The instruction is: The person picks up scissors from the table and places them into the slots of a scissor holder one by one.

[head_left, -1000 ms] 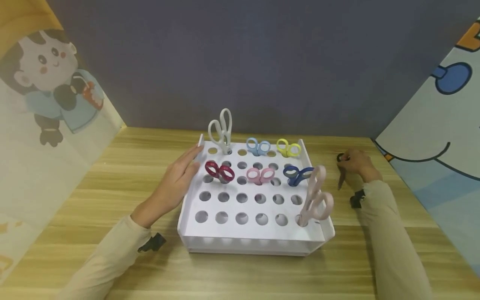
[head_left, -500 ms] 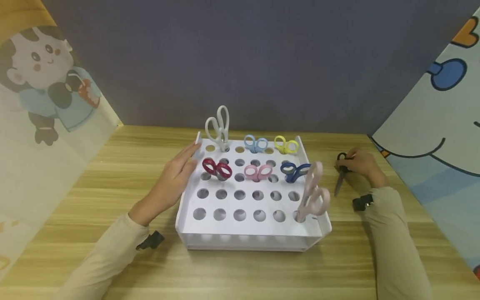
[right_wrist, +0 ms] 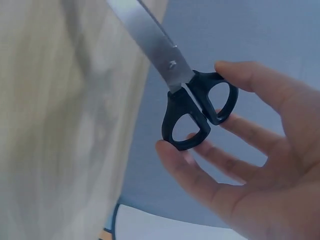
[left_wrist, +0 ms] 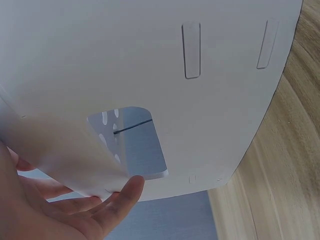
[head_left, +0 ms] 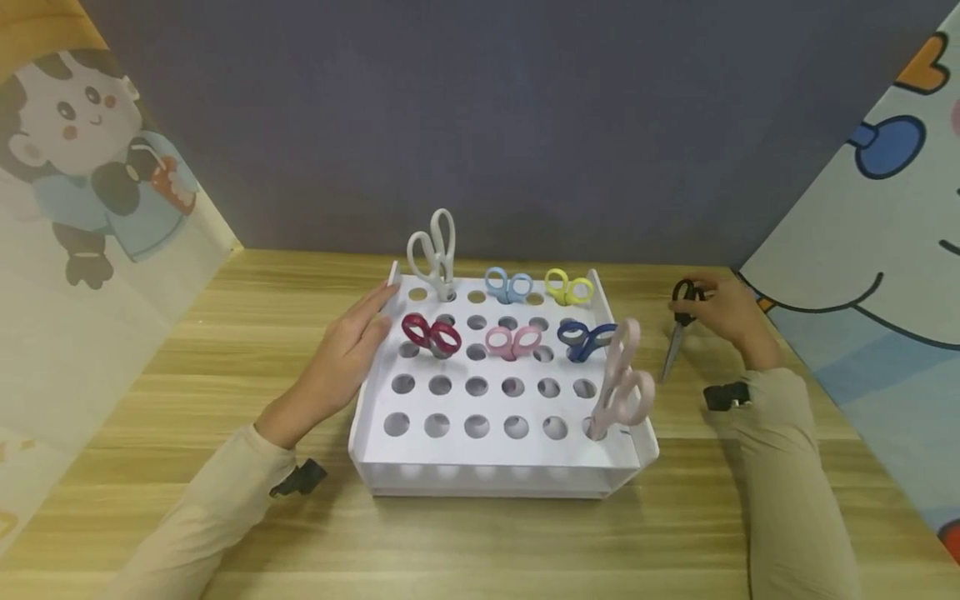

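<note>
My right hand (head_left: 723, 312) pinches black-handled scissors (right_wrist: 180, 120) by the finger loops, and their metal blades point down and toward the front over the table at the right. On the left side wall of a white holed rack (head_left: 457, 454) rests my left hand (head_left: 341, 362), its fingertips at the wall's top edge. Standing in the rack's holes are white scissors (head_left: 441, 265), light blue scissors (head_left: 508, 287), yellow scissors (head_left: 567, 288), dark red scissors (head_left: 432, 337), pink scissors (head_left: 513, 342), navy blue scissors (head_left: 583, 342) and large pale pink scissors (head_left: 621, 392).
The rack stands on a wood-grain table (head_left: 480, 550). A grey panel (head_left: 495, 133) closes off the back. Cartoon-printed walls (head_left: 45, 350) flank the table on both sides. In the left wrist view the rack's side wall has a rectangular cutout.
My right hand has lifted the black-handled scissors off the table, and their blades now show more fully. The left hand has stayed on the rack. The head view has shifted slightly.
</note>
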{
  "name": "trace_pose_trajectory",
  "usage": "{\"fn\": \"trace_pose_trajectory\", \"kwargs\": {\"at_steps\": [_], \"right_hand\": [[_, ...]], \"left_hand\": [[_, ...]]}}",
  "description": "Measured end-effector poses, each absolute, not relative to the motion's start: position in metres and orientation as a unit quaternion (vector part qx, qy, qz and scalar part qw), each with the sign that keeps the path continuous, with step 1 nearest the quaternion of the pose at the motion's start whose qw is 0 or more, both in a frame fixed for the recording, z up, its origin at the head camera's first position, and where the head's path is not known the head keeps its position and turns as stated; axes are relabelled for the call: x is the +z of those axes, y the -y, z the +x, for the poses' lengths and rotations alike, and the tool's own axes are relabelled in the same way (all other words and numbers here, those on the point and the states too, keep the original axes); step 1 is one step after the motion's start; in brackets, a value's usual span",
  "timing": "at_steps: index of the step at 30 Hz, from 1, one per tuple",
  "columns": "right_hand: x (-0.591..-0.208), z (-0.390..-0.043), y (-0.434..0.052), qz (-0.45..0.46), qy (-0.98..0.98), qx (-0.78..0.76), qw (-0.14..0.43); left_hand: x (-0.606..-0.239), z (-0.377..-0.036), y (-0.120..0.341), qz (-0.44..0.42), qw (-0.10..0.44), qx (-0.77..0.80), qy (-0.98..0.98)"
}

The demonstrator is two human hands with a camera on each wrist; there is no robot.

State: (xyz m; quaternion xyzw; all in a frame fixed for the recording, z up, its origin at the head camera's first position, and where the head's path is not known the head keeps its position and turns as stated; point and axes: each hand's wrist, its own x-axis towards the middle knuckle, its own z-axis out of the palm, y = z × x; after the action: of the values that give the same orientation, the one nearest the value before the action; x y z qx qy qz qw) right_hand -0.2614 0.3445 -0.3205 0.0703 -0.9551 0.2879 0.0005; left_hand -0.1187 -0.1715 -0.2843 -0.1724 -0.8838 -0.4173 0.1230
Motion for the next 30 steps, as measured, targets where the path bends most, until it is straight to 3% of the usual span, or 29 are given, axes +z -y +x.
{"fn": "trace_pose_trajectory", "kwargs": {"at_steps": [16, 30], "right_hand": [[-0.289, -0.246, -0.322, 0.101, 0.946, 0.282, 0.121], [-0.250, -0.221, -0.300, 0.114, 0.924, 0.317, 0.182]], "left_hand": [[-0.286, -0.119, 0.172, -0.180, 0.133, -0.416, 0.882], [-0.284, -0.119, 0.171, -0.178, 0.128, -0.417, 0.882]]}}
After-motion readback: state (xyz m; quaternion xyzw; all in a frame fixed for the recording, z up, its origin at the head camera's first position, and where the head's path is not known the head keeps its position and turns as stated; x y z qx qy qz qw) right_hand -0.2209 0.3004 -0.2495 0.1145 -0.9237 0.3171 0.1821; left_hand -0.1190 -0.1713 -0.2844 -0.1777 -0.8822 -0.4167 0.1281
